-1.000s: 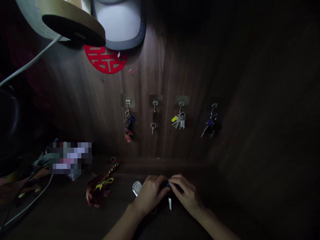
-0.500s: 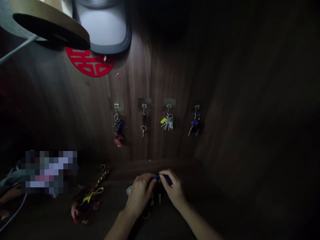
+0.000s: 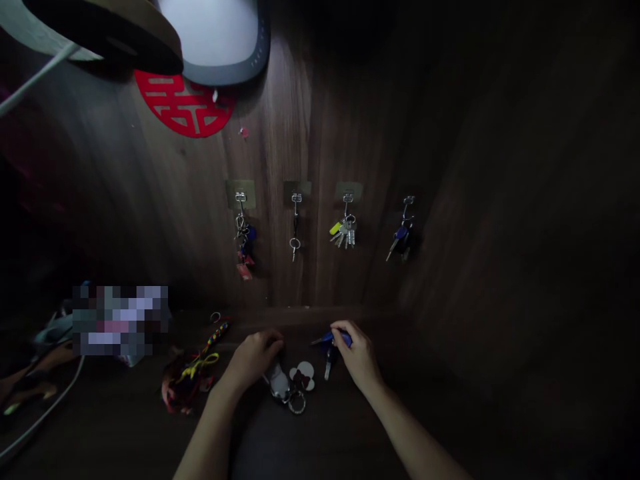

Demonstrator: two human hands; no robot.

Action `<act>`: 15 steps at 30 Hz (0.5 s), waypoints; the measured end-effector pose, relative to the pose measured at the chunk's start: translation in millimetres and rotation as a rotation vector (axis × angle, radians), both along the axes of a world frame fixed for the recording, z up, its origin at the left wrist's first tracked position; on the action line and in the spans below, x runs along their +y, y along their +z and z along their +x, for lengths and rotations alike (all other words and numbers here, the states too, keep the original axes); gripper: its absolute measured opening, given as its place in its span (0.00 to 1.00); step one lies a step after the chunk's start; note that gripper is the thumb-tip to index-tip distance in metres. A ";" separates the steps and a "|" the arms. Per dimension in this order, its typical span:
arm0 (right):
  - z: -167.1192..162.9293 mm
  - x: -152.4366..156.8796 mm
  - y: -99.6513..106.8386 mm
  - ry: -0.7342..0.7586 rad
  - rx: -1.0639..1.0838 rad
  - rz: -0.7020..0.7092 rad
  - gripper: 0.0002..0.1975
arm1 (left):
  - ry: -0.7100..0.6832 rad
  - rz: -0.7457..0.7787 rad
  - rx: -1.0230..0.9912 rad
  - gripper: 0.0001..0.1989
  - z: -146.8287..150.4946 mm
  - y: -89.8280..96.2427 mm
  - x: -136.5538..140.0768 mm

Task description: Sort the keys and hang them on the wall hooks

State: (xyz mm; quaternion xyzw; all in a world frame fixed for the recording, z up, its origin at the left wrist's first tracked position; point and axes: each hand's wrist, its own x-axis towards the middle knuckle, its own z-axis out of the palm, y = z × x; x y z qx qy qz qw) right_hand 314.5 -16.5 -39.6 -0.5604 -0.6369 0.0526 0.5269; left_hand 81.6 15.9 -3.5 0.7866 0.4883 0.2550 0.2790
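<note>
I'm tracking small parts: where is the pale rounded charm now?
In the head view, the pale rounded charm lies on the tabletop between the left hand and the right hand, which holds blue keys, just above the metal ring.

On the upright wooden panel beyond the desk's back edge [image 3: 280,308], toward its left part, I see a round red cutout sign [image 3: 175,102]. Its strokes form a Chinese character, apparently 囍, "double happiness", though I get only the lower part: the cap's brim [image 3: 215,40] and the dark round thing [image 3: 110,40] beside it cover the top. Along the brim's dark border, on the right side, runs small pale lettering [image 3: 258,55]; I make out what looks like "TAKE", and the letters after it are too small for me. Near the desk's back left corner, coarse squares blur a box [image 3: 125,320], so I can't read any print there.
</note>
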 end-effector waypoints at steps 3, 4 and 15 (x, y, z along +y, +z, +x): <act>1.3 2.3 0.0 -0.010 -0.025 -0.017 0.07 | -0.128 -0.162 0.008 0.13 -14.4 10.9 -6.8; 1.6 2.9 -0.1 -0.017 -0.033 -0.024 0.07 | -0.176 -0.195 0.015 0.18 -16.9 15.3 -10.4; 1.8 6.0 -1.0 -0.054 -0.187 0.033 0.06 | -0.229 -0.017 0.083 0.12 14.8 5.4 -14.1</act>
